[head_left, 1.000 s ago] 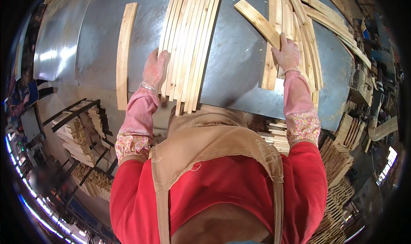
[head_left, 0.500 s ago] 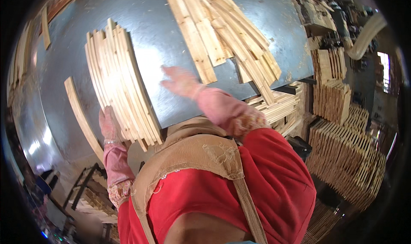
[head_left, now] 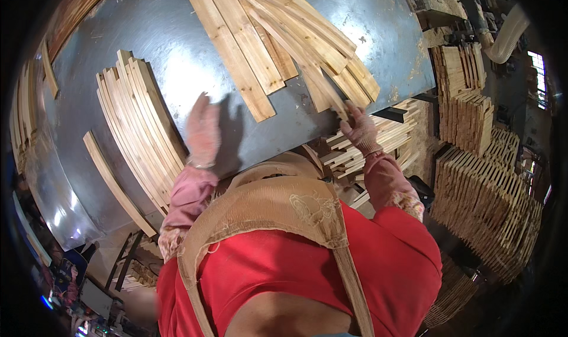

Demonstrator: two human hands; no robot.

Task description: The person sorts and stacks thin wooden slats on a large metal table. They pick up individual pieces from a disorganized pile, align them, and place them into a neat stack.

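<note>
Over the grey metal tabletop (head_left: 189,71) hovers my gloved left hand (head_left: 203,134), blurred by motion, its fingers stretched out and nothing in them. Just left of it stands a tight row of pale wooden strips (head_left: 133,121) on edge. My gloved right hand (head_left: 362,131) pinches the near end of a wooden strip (head_left: 329,93) at the table's front edge. That strip belongs to a loose, fanned pile of boards (head_left: 245,53) spread across the middle and right of the table.
A single wooden strip (head_left: 115,180) lies left of the row, overhanging the front edge. More strips (head_left: 378,142) are stacked below the table at right. Tall stacks of wood (head_left: 485,195) stand farther right, near a pale flexible hose (head_left: 510,35).
My left hand has left the row's near end and moved right over the table. My right hand has swung right from the bare metal to a strip in the loose pile.
</note>
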